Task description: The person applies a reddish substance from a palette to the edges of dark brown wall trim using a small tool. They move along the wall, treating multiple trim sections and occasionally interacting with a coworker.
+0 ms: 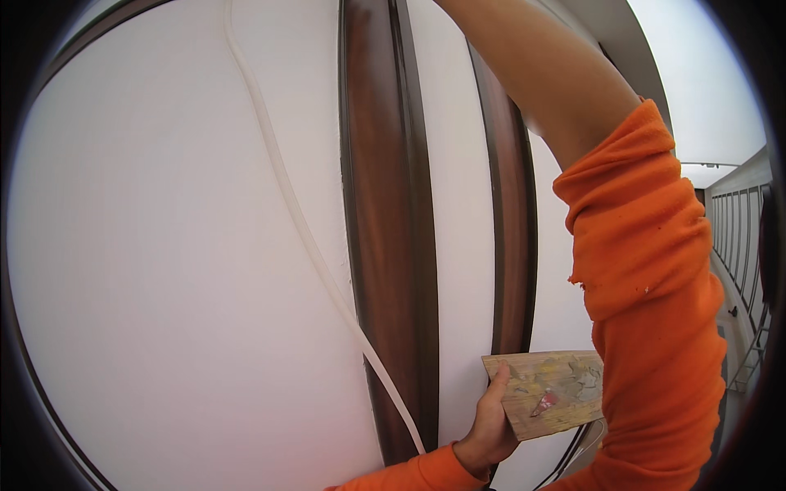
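Note:
Low in the view, my left hand (490, 430) grips the left end of a flat wooden board (565, 413), its thumb lying over the face. Grey and yellowish smears crust the board's surface, along with a small red-and-white patch. Its right end is hidden behind my raised right arm (647, 237), in an orange sleeve pushed up to the elbow. The bare forearm reaches up past the top edge, so my right hand is out of the picture. Nearest to that forearm are the white wall and the dark brown wooden trim (512, 221).
A wide dark wooden post or trim (389, 213) runs up the white wall (180, 245). A thin white hose or cable (299, 221) hangs in front, crossing the wood low down. At the far right stand metal railings (741, 237), below a bright white area (704, 74).

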`<state>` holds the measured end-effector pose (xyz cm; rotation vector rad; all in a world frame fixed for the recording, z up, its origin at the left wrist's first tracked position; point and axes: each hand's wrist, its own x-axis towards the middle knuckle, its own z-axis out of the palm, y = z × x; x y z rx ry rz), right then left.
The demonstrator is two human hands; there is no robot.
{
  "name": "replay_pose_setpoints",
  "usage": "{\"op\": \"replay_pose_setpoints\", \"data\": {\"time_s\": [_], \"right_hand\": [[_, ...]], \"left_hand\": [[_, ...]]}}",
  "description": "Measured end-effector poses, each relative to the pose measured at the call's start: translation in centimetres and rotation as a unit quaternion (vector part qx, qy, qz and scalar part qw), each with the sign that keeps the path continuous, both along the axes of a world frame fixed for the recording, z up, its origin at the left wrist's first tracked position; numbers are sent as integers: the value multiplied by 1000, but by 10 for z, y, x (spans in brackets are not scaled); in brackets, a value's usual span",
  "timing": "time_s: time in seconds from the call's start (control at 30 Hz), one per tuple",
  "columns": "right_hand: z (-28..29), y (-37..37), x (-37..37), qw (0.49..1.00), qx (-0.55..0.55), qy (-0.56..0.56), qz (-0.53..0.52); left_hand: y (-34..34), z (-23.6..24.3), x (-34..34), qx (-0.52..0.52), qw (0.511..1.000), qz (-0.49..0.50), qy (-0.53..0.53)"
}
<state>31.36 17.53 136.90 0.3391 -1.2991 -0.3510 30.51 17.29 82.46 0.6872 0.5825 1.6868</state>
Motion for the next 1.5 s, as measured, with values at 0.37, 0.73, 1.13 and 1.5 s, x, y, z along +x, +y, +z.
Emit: {"op": "replay_pose_setpoints", "data": {"time_s": [0.37, 0.73, 1.13, 1.5], "right_hand": [[-43, 31, 76, 996, 26, -47, 76], [-408, 166, 172, 926, -230, -245, 168], [-621, 172, 239, 755, -613, -232, 24], [-625, 202, 231, 770, -556, -276, -146]], "left_hand": [[2, -12, -4, 9, 999, 35, 3], [18, -29, -24, 26, 1000, 7, -1], [57, -81, -44, -18, 1000, 2, 17], [70, -69, -24, -32, 998, 26, 50]]}}
